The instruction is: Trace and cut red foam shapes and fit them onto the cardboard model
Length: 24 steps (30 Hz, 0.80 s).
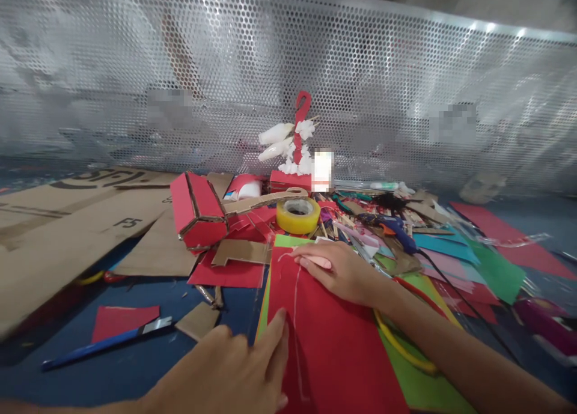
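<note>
A sheet of red paper (pixel 333 342) lies in front of me, with a curved white line drawn down it and a hook shape at its far end. My right hand (pixel 340 273) rests on the far part of the sheet, its fingers closed around a small pale pink piece (pixel 319 262) beside that hook shape. What kind of piece it is, I cannot make out. With the index finger stretched out, my left hand (pixel 234 366) presses the sheet's left edge; its other fingers are partly curled. Green paper (pixel 419 366) shows beneath the red sheet.
A yellow tape roll (pixel 298 216) and a red-covered cardboard box (pixel 201 213) sit behind the sheet. To the left lie a blue cutter knife (pixel 108 345) and large cardboard (pixel 81 222). A glue gun (pixel 401 234) with its cord is at right. A perforated metal panel (pixel 225 71) stands behind.
</note>
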Each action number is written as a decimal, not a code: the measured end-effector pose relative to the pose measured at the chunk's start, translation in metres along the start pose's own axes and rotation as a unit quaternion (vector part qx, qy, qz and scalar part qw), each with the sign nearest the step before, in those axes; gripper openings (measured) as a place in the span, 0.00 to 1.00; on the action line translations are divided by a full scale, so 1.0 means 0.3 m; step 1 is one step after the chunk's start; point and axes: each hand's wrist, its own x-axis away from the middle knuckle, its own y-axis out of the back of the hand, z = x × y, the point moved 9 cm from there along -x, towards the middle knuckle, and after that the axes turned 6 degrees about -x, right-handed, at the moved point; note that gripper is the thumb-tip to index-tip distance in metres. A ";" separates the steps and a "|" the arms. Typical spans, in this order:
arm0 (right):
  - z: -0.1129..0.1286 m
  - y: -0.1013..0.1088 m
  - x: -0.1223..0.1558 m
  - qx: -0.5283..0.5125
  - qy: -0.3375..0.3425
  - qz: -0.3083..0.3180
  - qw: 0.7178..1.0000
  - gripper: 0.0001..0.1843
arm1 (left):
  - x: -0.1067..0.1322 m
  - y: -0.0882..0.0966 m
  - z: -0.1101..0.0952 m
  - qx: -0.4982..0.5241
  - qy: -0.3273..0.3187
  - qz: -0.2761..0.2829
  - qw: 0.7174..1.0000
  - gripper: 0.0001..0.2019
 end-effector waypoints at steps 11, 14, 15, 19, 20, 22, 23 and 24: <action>-0.002 -0.001 0.000 0.000 0.004 -0.005 1.000 0.16 | 0.014 0.114 0.064 0.084 -0.039 -0.027 0.995 0.17; 0.002 0.000 0.000 0.000 0.005 -0.007 1.000 0.16 | 0.023 0.136 0.067 0.080 -0.064 -0.069 0.992 0.16; 0.004 0.002 0.001 -0.001 0.007 -0.008 1.000 0.16 | 0.027 0.140 0.064 0.076 -0.072 -0.077 0.991 0.15; 0.014 0.016 0.000 -0.022 0.004 -0.019 1.000 0.16 | 0.032 0.147 0.068 0.064 -0.065 -0.072 0.993 0.17; 0.018 0.022 -0.001 -0.036 0.001 -0.024 0.999 0.16 | 0.032 0.149 0.072 0.064 -0.060 -0.068 0.994 0.18; 0.026 0.034 -0.005 -0.071 -0.010 -0.036 0.997 0.16 | 0.034 0.156 0.076 0.072 -0.061 -0.070 0.993 0.18; 0.031 0.038 -0.009 -0.090 -0.017 -0.043 0.995 0.16 | 0.036 0.160 0.077 0.074 -0.065 -0.075 0.992 0.18; 0.038 0.040 -0.013 -0.109 -0.025 -0.047 0.993 0.17 | 0.038 0.162 0.077 0.075 -0.072 -0.079 0.991 0.17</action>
